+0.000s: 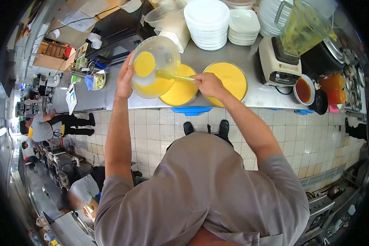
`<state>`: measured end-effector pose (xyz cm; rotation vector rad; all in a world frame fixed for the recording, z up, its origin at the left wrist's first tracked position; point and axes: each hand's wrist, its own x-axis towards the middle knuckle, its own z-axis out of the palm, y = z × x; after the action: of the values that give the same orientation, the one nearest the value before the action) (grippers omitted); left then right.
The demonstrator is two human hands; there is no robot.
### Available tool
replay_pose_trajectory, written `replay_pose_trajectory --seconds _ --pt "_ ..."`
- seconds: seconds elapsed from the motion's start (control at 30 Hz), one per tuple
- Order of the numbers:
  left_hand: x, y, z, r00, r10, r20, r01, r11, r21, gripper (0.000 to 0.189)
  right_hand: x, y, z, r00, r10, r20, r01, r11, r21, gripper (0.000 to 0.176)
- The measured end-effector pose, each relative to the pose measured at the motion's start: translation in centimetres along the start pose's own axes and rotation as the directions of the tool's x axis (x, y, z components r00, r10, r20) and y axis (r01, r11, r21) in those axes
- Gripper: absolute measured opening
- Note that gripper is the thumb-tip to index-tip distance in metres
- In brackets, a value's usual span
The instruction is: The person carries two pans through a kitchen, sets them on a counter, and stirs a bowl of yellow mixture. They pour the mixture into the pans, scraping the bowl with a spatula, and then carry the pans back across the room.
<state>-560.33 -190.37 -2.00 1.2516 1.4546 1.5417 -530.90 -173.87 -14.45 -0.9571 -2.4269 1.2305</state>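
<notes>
My left hand (125, 76) grips the rim of a clear plastic bowl (168, 47), which is tilted over a round pan of yellow mixture (179, 91). Some of the same yellow mixture lies inside the bowl. In my right hand (209, 85) is a yellow-green spatula (168, 75), its blade at the bowl's inner side. Another round pan of yellow mixture (226, 80) sits just to the right, below my right hand. The bowl hides part of the left pan.
Stacked white plates (207, 24) and square dishes (244, 26) stand behind the pans. To the right are a blender (281, 61) and a bowl of red sauce (304, 90). A container of chopped food (99, 80) is at left. Co-workers (45, 128) are on the left side.
</notes>
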Motion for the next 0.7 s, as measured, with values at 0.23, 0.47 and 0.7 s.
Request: replay_pose_trajectory --seconds 0.23,0.47,0.7 --pt "-0.4 0.0 -0.1 1.000 -0.025 -0.006 0.024 0.998 -0.055 0.075 1.5 -2.3 1.1 0.929 0.283 0.239 -0.368 0.782 0.503 0.034" --pt "-0.3 0.3 0.0 0.994 -0.100 0.038 0.102 0.993 -0.056 0.074 3.7 -7.4 -3.0 0.990 -0.026 -0.142 0.043 0.992 0.115 0.029" --pt "0.8 0.2 -0.2 0.998 -0.055 0.008 0.055 0.998 -0.022 0.071 0.8 -12.9 -5.5 0.920 -0.389 0.044 0.315 0.669 -0.673 0.027"
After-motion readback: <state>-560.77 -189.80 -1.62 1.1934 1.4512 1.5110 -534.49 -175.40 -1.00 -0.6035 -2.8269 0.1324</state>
